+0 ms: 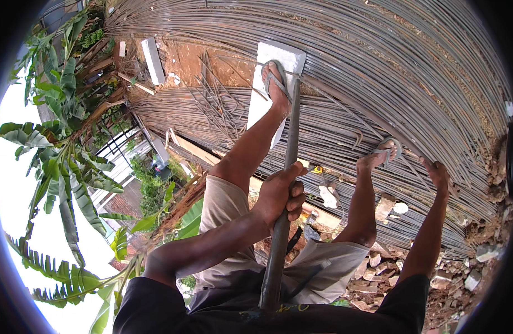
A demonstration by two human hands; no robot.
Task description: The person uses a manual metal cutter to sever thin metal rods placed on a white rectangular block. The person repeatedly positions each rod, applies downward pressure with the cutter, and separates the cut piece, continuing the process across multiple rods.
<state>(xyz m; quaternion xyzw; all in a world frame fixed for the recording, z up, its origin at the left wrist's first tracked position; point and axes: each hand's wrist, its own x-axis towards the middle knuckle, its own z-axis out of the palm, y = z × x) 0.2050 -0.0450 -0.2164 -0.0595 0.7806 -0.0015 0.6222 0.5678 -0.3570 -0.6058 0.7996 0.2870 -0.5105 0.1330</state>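
Observation:
My left hand (281, 195) is wrapped around a long dark grey metal pipe (290, 133). The pipe runs from close to my body out to a white block (282, 51), and its far tip meets a thin steel rod (251, 62) lying across that block. My left foot (274, 78), in a flip-flop, presses on the block beside the tip. At the right, my right hand (437, 176) is closed over a thicker brown steel bar (373, 118) that slants from the block toward it; part of the grip is hidden. My right foot (388, 151) stands on rods near that hand.
Long bundles of steel rods (390, 50) cover the ground, with short loose pieces (220, 106) at left. Another white block (153, 61) lies far left. Broken bricks and rubble (373, 273) are at the lower right. Banana plants (67, 183) and a brick wall (125, 200) stand at left.

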